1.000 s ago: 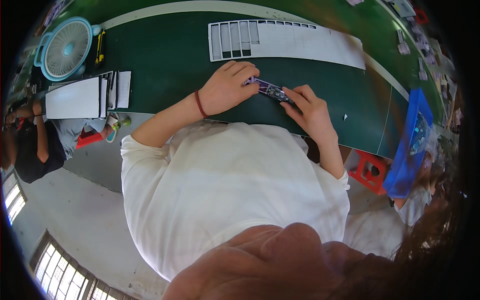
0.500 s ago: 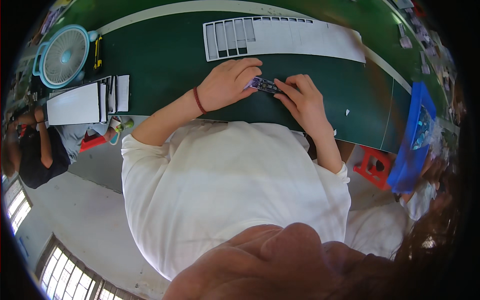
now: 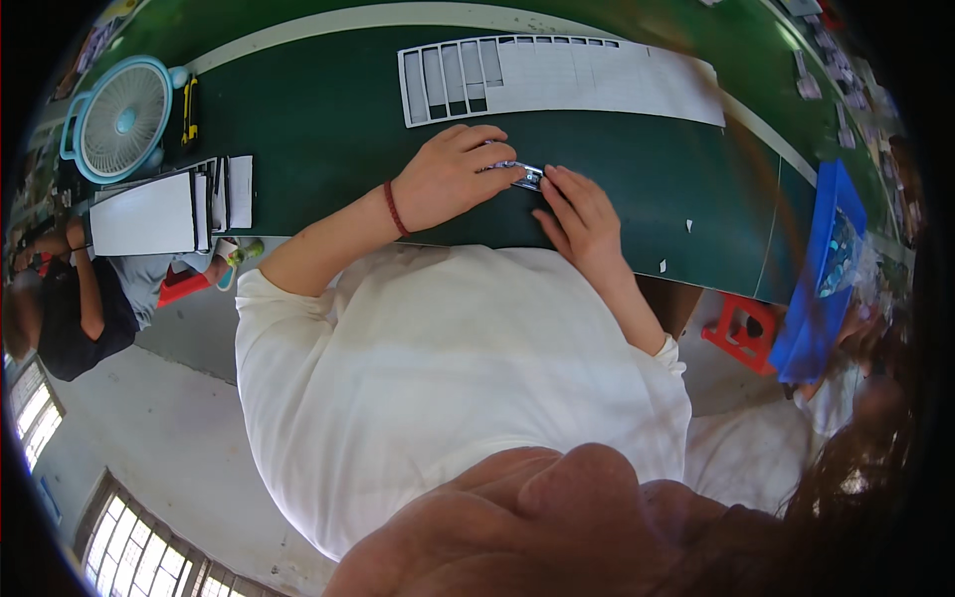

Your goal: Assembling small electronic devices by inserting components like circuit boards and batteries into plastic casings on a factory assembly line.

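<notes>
A small narrow dark strip, resembling a circuit board with a shiny, light-reflecting face, is held over the near part of the green table. My left hand, with a red braided band at its wrist, is closed on the strip's left end and covers much of it. At the other end, the fingertips of my right hand touch or nearly touch the strip. Its fingers are stretched out and the thumb is apart, below the strip.
Beyond my hands lies a long white slotted tray. To the left are a blue fan, a yellow-black cutter and stacked white boards. A blue bin and red stool stand right. Another person sits left.
My right thumb has come away from the strip, and the right hand has shifted slightly left with its fingers straighter. The strip has turned, and less of it shows beside my left fingers.
</notes>
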### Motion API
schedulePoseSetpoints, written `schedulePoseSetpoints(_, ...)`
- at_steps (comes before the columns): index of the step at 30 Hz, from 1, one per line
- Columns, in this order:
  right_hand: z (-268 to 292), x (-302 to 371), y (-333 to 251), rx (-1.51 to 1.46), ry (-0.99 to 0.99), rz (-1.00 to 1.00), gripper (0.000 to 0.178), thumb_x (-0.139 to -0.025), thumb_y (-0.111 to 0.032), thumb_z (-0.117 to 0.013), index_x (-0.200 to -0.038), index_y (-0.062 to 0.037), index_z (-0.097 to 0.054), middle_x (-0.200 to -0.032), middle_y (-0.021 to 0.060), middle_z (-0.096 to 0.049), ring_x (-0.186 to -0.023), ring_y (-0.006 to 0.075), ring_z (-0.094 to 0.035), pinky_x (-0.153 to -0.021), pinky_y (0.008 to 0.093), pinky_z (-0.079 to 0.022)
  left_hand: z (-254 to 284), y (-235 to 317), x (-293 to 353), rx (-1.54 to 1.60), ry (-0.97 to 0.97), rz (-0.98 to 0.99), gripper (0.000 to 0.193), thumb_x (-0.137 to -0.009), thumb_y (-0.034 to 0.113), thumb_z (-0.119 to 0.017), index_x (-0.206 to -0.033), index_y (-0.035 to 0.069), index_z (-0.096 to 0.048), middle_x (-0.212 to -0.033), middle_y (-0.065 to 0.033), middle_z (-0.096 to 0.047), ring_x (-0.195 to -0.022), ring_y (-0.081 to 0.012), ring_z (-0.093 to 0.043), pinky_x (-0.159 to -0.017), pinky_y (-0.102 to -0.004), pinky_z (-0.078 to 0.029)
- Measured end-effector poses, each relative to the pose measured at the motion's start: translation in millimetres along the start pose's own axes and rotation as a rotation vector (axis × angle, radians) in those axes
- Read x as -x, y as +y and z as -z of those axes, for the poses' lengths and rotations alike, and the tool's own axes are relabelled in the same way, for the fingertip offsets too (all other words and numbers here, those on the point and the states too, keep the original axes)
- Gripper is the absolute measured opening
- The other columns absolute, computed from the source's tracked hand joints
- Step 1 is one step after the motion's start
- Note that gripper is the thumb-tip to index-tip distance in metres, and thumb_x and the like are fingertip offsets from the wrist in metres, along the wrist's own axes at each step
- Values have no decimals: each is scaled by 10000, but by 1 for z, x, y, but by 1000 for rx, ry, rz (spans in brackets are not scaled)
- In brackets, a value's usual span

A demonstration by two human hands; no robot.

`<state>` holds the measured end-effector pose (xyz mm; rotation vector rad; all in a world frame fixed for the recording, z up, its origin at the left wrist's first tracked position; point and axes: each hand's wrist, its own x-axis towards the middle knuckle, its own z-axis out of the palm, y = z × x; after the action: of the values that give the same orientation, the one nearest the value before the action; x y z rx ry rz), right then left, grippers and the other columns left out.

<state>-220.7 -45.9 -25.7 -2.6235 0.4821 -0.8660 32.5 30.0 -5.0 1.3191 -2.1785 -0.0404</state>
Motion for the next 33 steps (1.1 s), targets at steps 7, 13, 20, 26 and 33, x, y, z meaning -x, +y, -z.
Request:
schedulePoseSetpoints(7, 7, 4, -5, 79, -77, -52, 490, -830, -61, -783, -1314, -67, -701, -1422, 104, -649, -1320, 325, -605, -1129, 507, -461, 16, -5, -7, 136, -194, -7, 464, -787, 90, -785, -1240, 109, -685, -1220, -58, -636, -1228, -270, -594, -1012, -412, -522)
schedulePoseSetpoints(13, 7, 13, 5, -85, 54, -64, 572, -827, -71, -796, -1375, -36, -635, -1464, 178, -600, -1349, 400, -569, -1109, 519, -477, 60, -36, -16, 415, -616, 213, 654, -773, 76, -818, -1372, 135, -562, -1307, -102, -582, -1148, -350, -650, -947, -436, -566)
schedulePoseSetpoints(20, 11, 17, 11, -231, 136, -267, 416, -898, 34, -716, -1311, 3, -670, -1441, 228, -578, -1269, 389, -606, -1056, 441, -504, 58, -124, -91, 205, -189, 202, 588, -773, 330, -877, -1260, 100, -640, -1193, -123, -663, -1102, -347, -663, -952, -418, -538)
schedulePoseSetpoints(26, 4, 16, 13, -304, 122, -302, 279, -885, 36, -733, -1158, -18, -754, -1277, 184, -694, -1056, 327, -716, -895, 373, -585, -8, -256, -198, -140, 103, 632, 653, -766, 482, -867, -1257, 109, -652, -1208, -155, -660, -1081, -366, -688, -927, -454, -563)
schedulePoseSetpoints(33, 2, 16, 12, -318, 164, -371, 281, -879, 61, -725, -1138, -38, -765, -1204, 161, -725, -1011, 310, -736, -847, 352, -596, -30, -316, -230, -159, 236, 842, 737, -818, 594, -792, -1344, 105, -626, -1301, -167, -636, -1188, -369, -652, -1001, -480, -541)
